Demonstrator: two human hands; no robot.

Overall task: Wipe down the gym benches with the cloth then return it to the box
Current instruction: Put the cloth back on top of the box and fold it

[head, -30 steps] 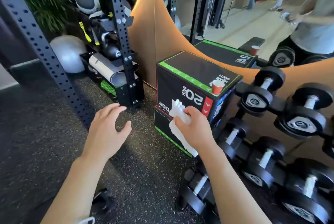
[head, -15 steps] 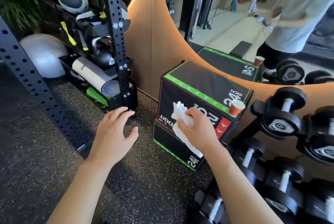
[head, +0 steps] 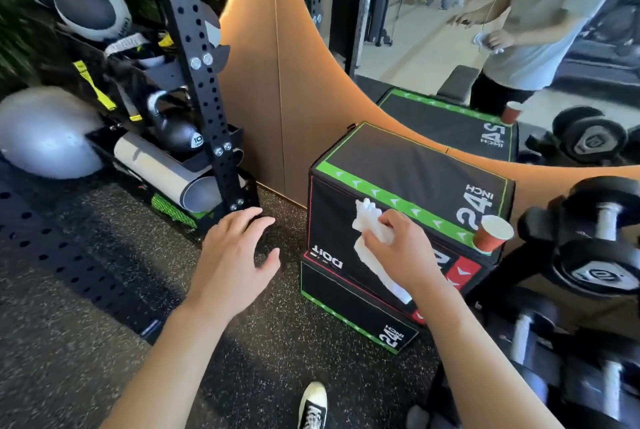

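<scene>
Gym box (head: 398, 165) marked "24 INCH"; right hand (head: 401, 248) grips cloth (head: 372, 220).

One head-worn wide-angle view, looking forward and down.
It sits close above both hands (head: 301, 255), facing the plyo box (head: 408, 172), rubber floor (head: 86, 342) and wall mirror (head: 450, 30).

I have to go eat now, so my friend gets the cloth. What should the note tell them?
Right hand: its grip holds the white cloth up in front of the black box, near its green top edge.
Left hand: open, holding nothing, over the floor.
A red paper cup stands on the box's near right corner; mind it.
Done: cannot tell whether the benches are wiped.
Left: put the cloth back at the box.
</scene>
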